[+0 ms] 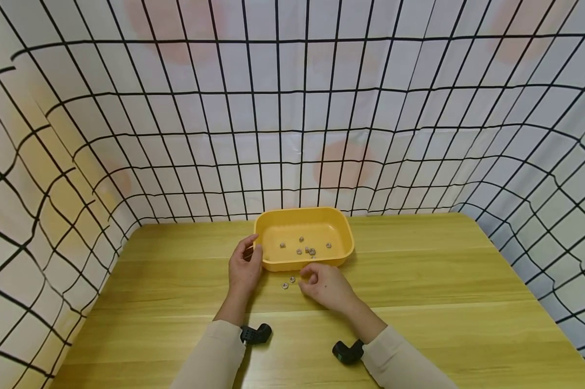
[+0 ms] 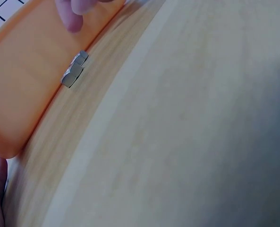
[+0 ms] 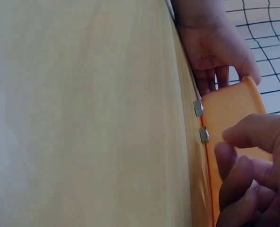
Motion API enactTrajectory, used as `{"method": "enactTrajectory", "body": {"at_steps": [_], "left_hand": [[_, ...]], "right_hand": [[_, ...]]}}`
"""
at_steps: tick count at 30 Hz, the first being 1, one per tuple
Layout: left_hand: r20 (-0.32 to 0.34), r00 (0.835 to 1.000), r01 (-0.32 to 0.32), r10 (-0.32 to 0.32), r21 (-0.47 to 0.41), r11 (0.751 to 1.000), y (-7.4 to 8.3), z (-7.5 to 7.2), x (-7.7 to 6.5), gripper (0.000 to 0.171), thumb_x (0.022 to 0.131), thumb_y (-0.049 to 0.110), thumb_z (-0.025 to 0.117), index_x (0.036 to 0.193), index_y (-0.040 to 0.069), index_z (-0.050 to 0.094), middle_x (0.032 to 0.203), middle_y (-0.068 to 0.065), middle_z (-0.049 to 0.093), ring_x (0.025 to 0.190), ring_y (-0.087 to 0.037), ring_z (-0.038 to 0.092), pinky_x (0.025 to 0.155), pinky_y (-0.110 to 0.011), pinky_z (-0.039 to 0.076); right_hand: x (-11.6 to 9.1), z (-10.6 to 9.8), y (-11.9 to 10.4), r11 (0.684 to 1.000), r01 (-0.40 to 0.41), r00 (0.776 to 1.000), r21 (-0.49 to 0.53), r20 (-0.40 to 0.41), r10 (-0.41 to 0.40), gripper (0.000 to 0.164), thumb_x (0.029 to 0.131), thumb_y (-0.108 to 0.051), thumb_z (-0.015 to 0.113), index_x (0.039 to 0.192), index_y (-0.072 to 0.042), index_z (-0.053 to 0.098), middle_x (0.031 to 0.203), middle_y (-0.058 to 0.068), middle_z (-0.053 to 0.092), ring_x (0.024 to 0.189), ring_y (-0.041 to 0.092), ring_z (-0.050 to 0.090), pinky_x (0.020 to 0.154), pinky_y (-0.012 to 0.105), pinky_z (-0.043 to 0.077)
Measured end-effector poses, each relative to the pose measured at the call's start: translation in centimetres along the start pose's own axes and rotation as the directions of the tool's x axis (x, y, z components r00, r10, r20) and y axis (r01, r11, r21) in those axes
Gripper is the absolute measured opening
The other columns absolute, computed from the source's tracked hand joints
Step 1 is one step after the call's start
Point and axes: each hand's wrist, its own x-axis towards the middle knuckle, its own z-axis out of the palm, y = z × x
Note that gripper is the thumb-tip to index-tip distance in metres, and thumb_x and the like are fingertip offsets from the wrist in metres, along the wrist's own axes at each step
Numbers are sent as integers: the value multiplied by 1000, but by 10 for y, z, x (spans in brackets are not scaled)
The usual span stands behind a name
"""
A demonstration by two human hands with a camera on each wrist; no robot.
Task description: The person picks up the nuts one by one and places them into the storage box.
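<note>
A yellow plastic tray [image 1: 273, 266] sits on the table with several metal nuts [image 1: 312, 252] inside it. Two more hex nuts [image 1: 284, 285] lie on the wood close to its front wall, between the two hands; they also show in the right wrist view as small nuts [image 3: 204, 135] beside the tray wall [image 3: 229, 111]. My left hand [image 1: 245, 270] rests at the tray's left end, thumb and fingers against its side. My right hand [image 1: 326, 286] hovers just right of the two nuts, fingers loosely bent, a gap between thumb and forefinger and nothing visible in it.
The wooden table [image 1: 448, 292] extends to both sides and toward the person. Directly behind the tray rises a white curtain with a black grid [image 1: 282, 108], which also encloses the left and right sides. Dark wrist cameras [image 1: 256, 334] project inward from both sleeves.
</note>
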Motion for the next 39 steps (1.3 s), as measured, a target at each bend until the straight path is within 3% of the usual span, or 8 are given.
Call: {"method": "enactTrajectory", "body": {"at_steps": [8, 26, 39], "left_hand": [[-1, 1000, -7, 7, 8, 1000, 0, -1, 0, 33, 100, 20, 63, 132, 15, 67, 133, -13, 64, 121, -30, 62, 104, -49, 51], [-6, 1000, -13, 13, -10, 1000, 0, 0, 0, 32, 100, 22, 64, 131, 15, 68, 132, -13, 65, 119, -31, 63, 103, -50, 51], [-9, 1000, -9, 9, 0, 1000, 0, 0, 0, 32, 100, 22, 64, 131, 16, 68, 133, -12, 65, 120, -31, 63, 103, -50, 52]], "right_hand": [[3, 11, 5, 999, -7, 1000, -44, 23, 8, 20, 89, -26, 75, 106, -16, 74, 73, -7, 62, 60, 9, 56, 58, 25, 46], [11, 27, -2, 996, -7, 999, -94, -43, 3, 15, 88, -30, 78, 96, -19, 75, 63, -9, 59, 51, 8, 53, 49, 24, 40], [10, 30, -5, 993, -3, 997, -116, -72, -5, 10, 87, -28, 79, 89, -20, 74, 65, -11, 62, 54, 6, 55, 52, 24, 43]]}}
